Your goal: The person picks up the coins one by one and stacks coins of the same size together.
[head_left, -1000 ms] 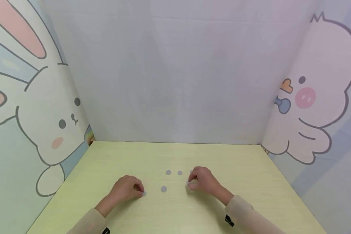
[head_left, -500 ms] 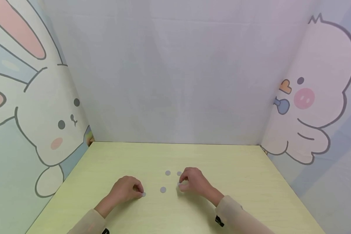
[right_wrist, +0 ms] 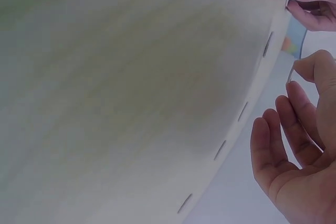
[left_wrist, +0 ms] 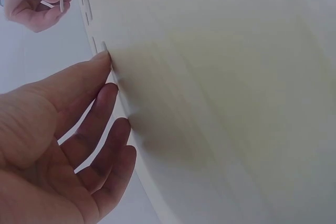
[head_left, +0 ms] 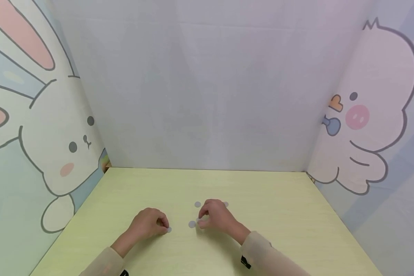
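Note:
Between its thumb and a fingertip, my left hand (head_left: 148, 223) pinches a small flat grey disc (head_left: 169, 229) low at the tabletop. My right hand (head_left: 218, 217) holds a similar disc (head_left: 198, 220) by its edges, raised off the surface in the right wrist view. Just left of that held disc lies another grey disc (head_left: 192, 224), flat on the table. Farther back are a disc (head_left: 197, 204) and, partly behind the right hand, another disc (head_left: 225, 204). Edge-on in the right wrist view, several thin discs (right_wrist: 220, 150) lie on the table.
The hands work over a pale yellow tabletop (head_left: 151, 188). A plain whitish cloth (head_left: 207, 96) rises behind its back edge. Side panels carry a printed rabbit (head_left: 51, 126) on the left and a printed chick-like figure (head_left: 383, 96) on the right.
My right hand has moved left with its disc, close to the front disc on the table. It uncovers the back right disc and hides the back middle one. The left hand stays put.

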`<state>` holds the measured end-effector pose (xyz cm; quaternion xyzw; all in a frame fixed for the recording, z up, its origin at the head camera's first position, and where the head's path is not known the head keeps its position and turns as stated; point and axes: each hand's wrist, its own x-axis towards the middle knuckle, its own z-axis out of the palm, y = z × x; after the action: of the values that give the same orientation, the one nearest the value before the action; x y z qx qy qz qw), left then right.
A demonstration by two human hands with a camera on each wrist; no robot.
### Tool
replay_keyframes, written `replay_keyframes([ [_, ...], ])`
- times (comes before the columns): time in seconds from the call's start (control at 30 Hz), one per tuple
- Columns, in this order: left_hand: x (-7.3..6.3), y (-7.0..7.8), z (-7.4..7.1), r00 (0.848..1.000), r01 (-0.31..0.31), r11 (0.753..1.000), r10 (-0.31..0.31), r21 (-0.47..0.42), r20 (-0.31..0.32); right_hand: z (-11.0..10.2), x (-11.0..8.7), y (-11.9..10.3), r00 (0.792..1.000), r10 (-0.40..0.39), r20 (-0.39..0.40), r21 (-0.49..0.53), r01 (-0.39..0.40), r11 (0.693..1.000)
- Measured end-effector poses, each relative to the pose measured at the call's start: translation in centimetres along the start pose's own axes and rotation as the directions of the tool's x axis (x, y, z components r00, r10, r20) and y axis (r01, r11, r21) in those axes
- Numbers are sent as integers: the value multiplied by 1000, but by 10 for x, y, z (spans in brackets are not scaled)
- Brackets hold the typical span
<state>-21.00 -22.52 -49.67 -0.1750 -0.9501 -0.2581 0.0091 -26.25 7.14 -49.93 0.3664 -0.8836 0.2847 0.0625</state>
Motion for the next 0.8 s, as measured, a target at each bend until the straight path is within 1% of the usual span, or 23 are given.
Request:
replay_keyframes([
  [0.13, 0, 0, 0, 1000, -4, 1000, 4, 5, 0, 7, 5, -8, 1000, -9, 12, 32, 8, 999],
  [0.23, -1, 1, -1, 1000, 7, 1000, -7, 5, 1, 13, 9, -13, 1000, -17, 17, 38, 16, 999],
  [0.33, 0, 2, -1, 1000, 21, 1000, -21, -1, 1, 18, 14, -19, 999, -26, 22, 15, 25, 1000],
  [0.47, 1, 3, -2, 1000, 23, 1000, -23, -3, 3, 24, 21, -25, 999, -25, 43, -3, 26, 1000],
  [0.63, 1, 1, -2, 1000, 7, 1000, -7, 0, 5, 33, 31, -33, 997, -17, 71, -17, 19, 1000],
  [0.8, 2, 2, -2, 1000, -6, 1000, 6, -3, 4, 42, 37, -39, 995, -38, 87, -86, 46, 995],
])
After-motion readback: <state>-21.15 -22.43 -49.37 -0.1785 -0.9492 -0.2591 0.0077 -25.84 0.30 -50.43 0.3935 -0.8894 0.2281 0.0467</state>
